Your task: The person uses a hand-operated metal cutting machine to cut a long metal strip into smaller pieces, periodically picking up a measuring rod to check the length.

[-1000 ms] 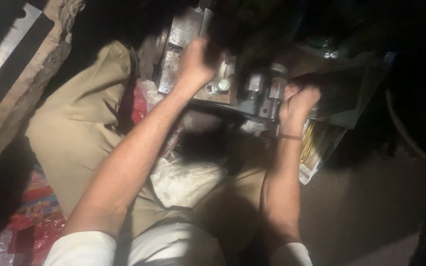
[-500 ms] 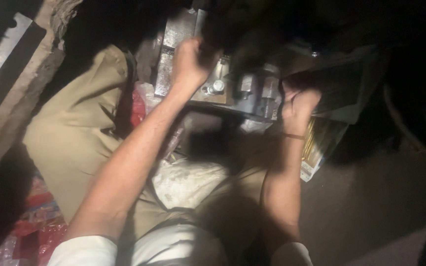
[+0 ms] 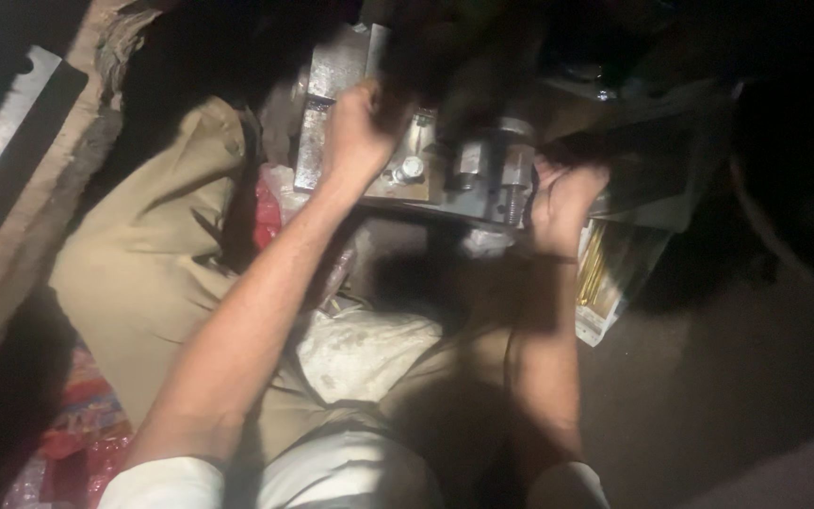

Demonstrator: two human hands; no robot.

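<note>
A grey metal assembly (image 3: 482,170) with bolts and nuts rests on a flat metal plate (image 3: 332,104) in front of my knees. My left hand (image 3: 362,127) is closed on the assembly's left side, next to a hex bolt (image 3: 411,170). My right hand (image 3: 565,198) grips the right end of the assembly, by a threaded part. Its upper portion is lost in dark shadow. What the fingers press on is blurred.
My legs in khaki trousers (image 3: 153,254) fold beneath the work. A pack of thin brass-coloured rods (image 3: 605,273) lies right of my right hand. A red plastic wrapper (image 3: 77,424) sits at lower left. A long metal strip (image 3: 2,141) runs along the left edge.
My left hand has shifted slightly up and left along the assembly. My right hand stays on the right end. The view has tilted a little.
</note>
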